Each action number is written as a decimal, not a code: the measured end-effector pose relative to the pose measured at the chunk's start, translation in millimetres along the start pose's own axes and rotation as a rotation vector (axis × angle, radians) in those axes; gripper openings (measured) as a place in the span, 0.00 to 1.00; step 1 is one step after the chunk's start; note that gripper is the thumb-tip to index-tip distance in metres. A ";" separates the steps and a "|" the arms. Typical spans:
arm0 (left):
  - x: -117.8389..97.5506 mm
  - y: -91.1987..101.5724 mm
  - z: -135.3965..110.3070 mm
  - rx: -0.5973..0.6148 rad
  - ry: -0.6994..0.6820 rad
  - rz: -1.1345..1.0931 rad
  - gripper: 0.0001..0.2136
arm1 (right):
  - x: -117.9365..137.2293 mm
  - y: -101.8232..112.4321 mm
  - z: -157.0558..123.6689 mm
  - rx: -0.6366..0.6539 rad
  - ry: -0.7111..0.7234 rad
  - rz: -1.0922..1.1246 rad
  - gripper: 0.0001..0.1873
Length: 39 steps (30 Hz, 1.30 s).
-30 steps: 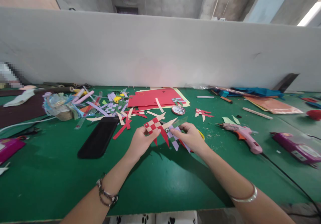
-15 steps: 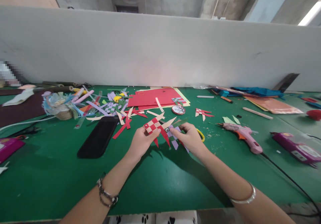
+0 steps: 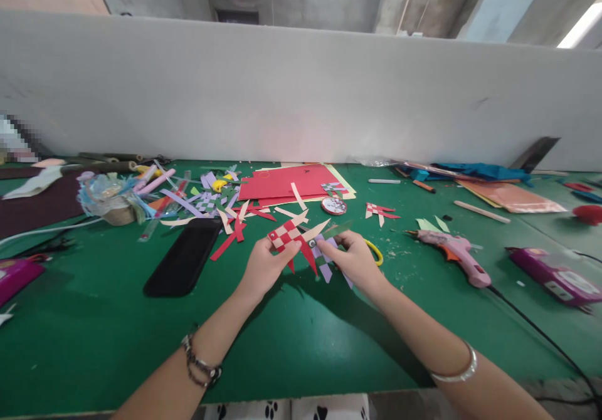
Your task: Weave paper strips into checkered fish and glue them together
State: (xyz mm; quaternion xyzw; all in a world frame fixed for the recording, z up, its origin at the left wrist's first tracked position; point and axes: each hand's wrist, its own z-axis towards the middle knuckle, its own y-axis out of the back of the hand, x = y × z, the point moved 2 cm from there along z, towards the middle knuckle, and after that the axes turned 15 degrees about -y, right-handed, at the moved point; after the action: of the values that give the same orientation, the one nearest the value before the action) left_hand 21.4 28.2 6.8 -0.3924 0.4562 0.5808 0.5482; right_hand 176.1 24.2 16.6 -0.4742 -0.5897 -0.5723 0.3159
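Note:
Pinched in my left hand [image 3: 266,266] is a red and cream woven paper fish [image 3: 285,234] with pointed strip ends fanning to the right. A purple and green woven paper fish [image 3: 322,258] with a round eye is gripped by my right hand [image 3: 355,261]. The two fish meet or overlap in the middle, just above the table. Behind my right hand shows the yellow handle of a tool [image 3: 377,252], mostly hidden. Beyond my hands lie a round tin of small pieces [image 3: 333,205] and another red and cream woven fish [image 3: 379,212].
A black phone [image 3: 183,258] lies left of my hands, below a pile of paper strips [image 3: 211,200]. Red paper sheets [image 3: 289,182] are at the back. On the right are a pink glue gun [image 3: 454,251] with its cord and a purple box [image 3: 555,276].
Both hands and the two fish stay almost in place. The whole view has shifted very slightly.

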 end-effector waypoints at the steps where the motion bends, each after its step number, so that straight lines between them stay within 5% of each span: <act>1: 0.3 -0.2 -0.1 -0.001 -0.006 -0.014 0.11 | -0.6 -0.1 0.0 -0.003 0.002 0.010 0.17; 7: -0.7 0.1 -0.5 -0.053 -0.050 -0.086 0.15 | -0.9 -1.7 -1.9 0.041 -0.009 0.116 0.17; 12: -1.7 4.0 2.4 -0.083 -0.120 -0.075 0.14 | 3.6 -2.8 -3.4 0.269 -0.007 0.303 0.14; 19: -5.6 10.0 5.1 -0.056 -0.154 -0.035 0.11 | 3.5 8.9 3.2 0.464 0.014 0.290 0.17; 27: -10.9 7.4 2.0 0.064 -0.178 0.054 0.10 | -1.2 4.4 2.2 0.548 0.090 -0.019 0.15; 39: -11.0 6.2 2.2 0.083 -0.167 0.052 0.10 | 1.1 4.3 -0.2 0.526 0.112 -0.097 0.14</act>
State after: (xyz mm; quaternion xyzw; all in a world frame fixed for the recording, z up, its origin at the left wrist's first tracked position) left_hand 16.3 27.4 18.5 -0.3076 0.4426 0.6061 0.5850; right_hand 179.6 23.8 19.3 -0.3147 -0.7219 -0.4392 0.4324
